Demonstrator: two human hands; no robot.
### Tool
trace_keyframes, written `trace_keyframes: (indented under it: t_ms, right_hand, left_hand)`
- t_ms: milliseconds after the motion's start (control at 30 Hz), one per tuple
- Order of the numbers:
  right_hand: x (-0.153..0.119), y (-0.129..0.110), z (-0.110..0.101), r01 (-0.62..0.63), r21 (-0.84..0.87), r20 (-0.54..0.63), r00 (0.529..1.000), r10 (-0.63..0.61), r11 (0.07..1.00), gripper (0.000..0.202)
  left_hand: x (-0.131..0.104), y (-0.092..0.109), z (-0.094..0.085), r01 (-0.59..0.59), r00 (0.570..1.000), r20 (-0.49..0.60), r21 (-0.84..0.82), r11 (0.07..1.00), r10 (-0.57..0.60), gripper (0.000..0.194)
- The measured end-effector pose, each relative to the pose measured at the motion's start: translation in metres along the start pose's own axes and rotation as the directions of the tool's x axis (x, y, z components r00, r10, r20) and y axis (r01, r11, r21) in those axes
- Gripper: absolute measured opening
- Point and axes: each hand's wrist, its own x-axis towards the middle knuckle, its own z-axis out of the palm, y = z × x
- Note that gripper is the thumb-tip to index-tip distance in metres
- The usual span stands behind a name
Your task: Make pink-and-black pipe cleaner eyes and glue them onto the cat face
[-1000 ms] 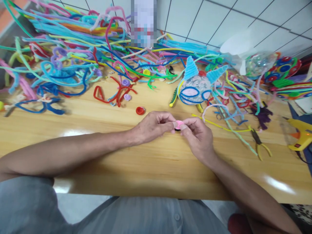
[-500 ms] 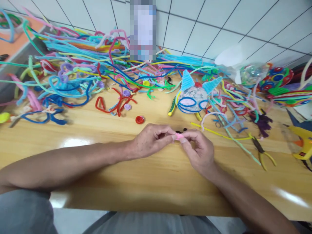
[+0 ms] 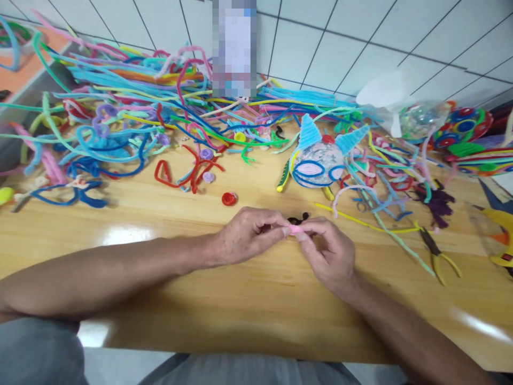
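Observation:
My left hand (image 3: 256, 232) and my right hand (image 3: 326, 248) meet above the wooden table, each pinching one side of a small pink pipe cleaner piece (image 3: 295, 229). Its exact shape is partly hidden by the fingertips. Just behind it lies a black curled pipe cleaner (image 3: 305, 216), partly covered by my fingers. A red coiled pipe cleaner (image 3: 229, 199) rests on the table beyond my left hand. Farther back stands a ball-shaped figure (image 3: 318, 160) with light blue ears and blue-outlined pink eyes.
Yellow-handled pliers (image 3: 438, 256) lie on the right, near a yellow glue gun (image 3: 500, 235) at the edge of view. Loose pipe cleaners (image 3: 120, 128) in many colours heap along the back and left. A purple tuft (image 3: 438, 206) and a colourful ball (image 3: 465, 125) are at right.
Both hands keep their pinch on the pink piece. The view has shifted slightly, and more of the black curled pipe cleaner shows behind the fingers.

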Motion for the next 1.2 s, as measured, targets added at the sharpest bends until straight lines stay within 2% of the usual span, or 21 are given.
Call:
trace_keyframes:
  t_ms: [300, 700, 933, 1200]
  right_hand:
    - [0.0, 0.0011, 0.0002, -0.028, 0.008, 0.019, 0.999, 0.028, 1.0, 0.011]
    - [-0.0011, 0.0033, 0.0014, -0.022, 0.0, 0.024, 0.999, 0.022, 1.0, 0.007]
    - [-0.0008, 0.0058, 0.0028, -0.017, 0.047, 0.025, 1.0, 0.016, 0.999, 0.011]
    - [-0.0032, 0.0079, 0.0051, -0.107, 0.14, 0.039, 0.994, 0.103, 0.984, 0.007]
  left_hand:
    - [0.0028, 0.0007, 0.0012, 0.002, 1.0, 0.008, -0.05, 0.999, -0.001, 0.022]
    - [0.0017, -0.0014, -0.0014, 0.018, 1.0, 0.023, 0.007, 1.0, -0.018, 0.024]
    - [0.0039, 0.0011, -0.0023, 0.075, 0.996, 0.044, -0.04, 0.996, -0.074, 0.026]
    - [0.0052, 0.0025, -0.0041, 0.165, 0.985, 0.069, -0.102, 0.981, -0.158, 0.027]
